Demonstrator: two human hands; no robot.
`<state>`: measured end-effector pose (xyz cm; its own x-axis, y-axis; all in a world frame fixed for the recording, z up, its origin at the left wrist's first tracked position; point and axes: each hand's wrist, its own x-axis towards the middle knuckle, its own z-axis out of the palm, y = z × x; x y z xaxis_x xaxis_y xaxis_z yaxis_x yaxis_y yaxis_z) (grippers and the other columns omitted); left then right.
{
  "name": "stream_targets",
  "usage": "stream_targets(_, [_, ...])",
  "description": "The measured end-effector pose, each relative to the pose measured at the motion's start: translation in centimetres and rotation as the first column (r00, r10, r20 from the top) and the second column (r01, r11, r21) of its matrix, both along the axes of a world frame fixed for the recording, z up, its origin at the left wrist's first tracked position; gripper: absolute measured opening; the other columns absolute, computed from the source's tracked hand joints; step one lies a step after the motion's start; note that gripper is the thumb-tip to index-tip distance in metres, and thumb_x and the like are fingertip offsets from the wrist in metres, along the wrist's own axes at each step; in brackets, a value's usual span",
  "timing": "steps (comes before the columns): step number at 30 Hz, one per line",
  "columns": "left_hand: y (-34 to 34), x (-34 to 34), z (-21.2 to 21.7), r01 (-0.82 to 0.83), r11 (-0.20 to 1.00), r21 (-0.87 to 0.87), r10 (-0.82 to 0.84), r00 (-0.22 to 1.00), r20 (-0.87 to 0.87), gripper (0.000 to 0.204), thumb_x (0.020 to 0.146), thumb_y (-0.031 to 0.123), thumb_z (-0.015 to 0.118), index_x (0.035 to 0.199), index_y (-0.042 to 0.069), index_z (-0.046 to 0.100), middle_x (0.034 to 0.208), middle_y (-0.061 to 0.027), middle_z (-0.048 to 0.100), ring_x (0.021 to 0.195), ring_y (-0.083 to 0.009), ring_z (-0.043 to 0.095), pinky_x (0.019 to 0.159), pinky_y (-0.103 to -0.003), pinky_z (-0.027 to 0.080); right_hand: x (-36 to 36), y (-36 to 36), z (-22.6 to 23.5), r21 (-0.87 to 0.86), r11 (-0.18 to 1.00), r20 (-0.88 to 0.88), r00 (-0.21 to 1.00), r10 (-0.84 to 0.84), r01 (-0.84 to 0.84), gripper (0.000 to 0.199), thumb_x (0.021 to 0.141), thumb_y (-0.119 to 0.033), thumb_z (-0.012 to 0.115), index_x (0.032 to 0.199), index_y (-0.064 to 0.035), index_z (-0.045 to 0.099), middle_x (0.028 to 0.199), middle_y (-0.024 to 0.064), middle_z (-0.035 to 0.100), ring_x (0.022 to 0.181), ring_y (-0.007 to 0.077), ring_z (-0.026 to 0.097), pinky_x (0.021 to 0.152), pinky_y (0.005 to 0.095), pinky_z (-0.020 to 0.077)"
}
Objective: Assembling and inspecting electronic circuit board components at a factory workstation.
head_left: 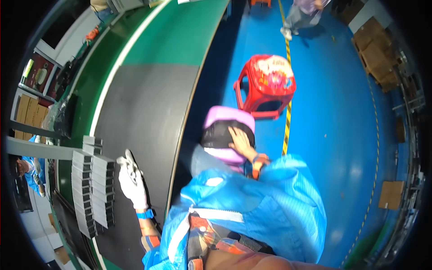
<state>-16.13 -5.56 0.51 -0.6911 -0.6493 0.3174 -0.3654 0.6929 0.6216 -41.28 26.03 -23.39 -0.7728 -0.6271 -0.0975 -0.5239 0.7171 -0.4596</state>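
Note:
My left hand (132,180), in a white glove with a blue band at the wrist, is over the black mat (148,99) on the bench. Its fingers point away from me, partly stretched out, and I see nothing held in them. Just left of it stand rows of grey rectangular metal pieces (102,184). My bare right hand (241,143) lies with fingers spread on a black band (218,133) wrapped around a pink stool (229,114). An orange cuff circles that wrist. The lower part of the stool is hidden by my blue jacket (270,198).
A red plastic stool (267,85) stands on the blue floor beyond the pink one. Farther off, a person (306,18) is at the top right. Cardboard boxes (375,49) line the right side. Across the bench, another person in blue (33,173) appears past a grey bar (40,147).

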Motion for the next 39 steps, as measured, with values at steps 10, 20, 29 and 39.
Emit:
stream_targets(10, [-0.2, -1.2, -0.2, 0.046, 0.705, 0.708, 0.225, 0.932, -0.284, 0.016, 0.100, 0.011, 0.039, 0.096, 0.005, 0.053, 0.072, 0.0058, 0.036, 0.057, -0.0042, 0.033, 0.054, -0.017, 0.035, 1.6, -1.3, 0.7, 0.041, 0.999, -0.077, 0.997, -0.005, 0.008, 0.093, 0.067, -0.023, 0.080, 0.144, -0.0114, 0.028, 0.138, 0.0180, 0.037, 0.128, 0.0333, 0.037, 0.105, 0.0453, 0.0316])
stream_targets(20, [-2.8, 1.1, -3.3, 0.056, 0.852, 0.521, 0.074, 0.971, -0.226, 0.023, 0.091, 0.000, 0.045, 0.112, -0.003, 0.051, 0.080, 0.0040, 0.037, 0.068, -0.0041, 0.035, 0.062, -0.016, 0.037, 1.5, -1.7, -0.2, 0.059, 0.998, -0.128, 0.992, -0.004, 0.012, 0.094, 0.068, -0.026, 0.080, 0.145, -0.0128, 0.027, 0.139, 0.0185, 0.036, 0.129, 0.0330, 0.036, 0.105, 0.0458, 0.0302])
stream_targets(29, [-1.0, -0.9, -1.4, 0.228, 0.652, 0.723, 0.082, 0.927, -0.366, 0.029, 0.099, 0.005, 0.038, 0.126, -0.001, 0.045, 0.073, 0.0066, 0.033, 0.059, -0.0021, 0.030, 0.053, -0.014, 0.029, 1.2, -1.0, -0.9, 0.033, 0.999, -0.119, 0.993, 0.000, 0.004, 0.090, 0.070, -0.026, 0.078, 0.144, -0.0141, 0.028, 0.137, 0.0169, 0.038, 0.128, 0.0330, 0.037, 0.103, 0.0459, 0.0308])
stream_targets(39, [-1.3, -1.2, -1.5, 0.387, 0.227, 0.894, 0.361, 0.819, -0.447, 0.045, 0.103, 0.016, 0.034, 0.144, -0.001, 0.028, 0.068, 0.0045, 0.032, 0.056, -0.0040, 0.028, 0.049, -0.017, 0.026, 0.2, -1.7, -0.7, -0.005, 0.998, -0.146, 0.988, -0.056, 0.056, 0.087, 0.070, -0.024, 0.078, 0.143, -0.0125, 0.031, 0.135, 0.0180, 0.039, 0.123, 0.0343, 0.041, 0.100, 0.0463, 0.0340])
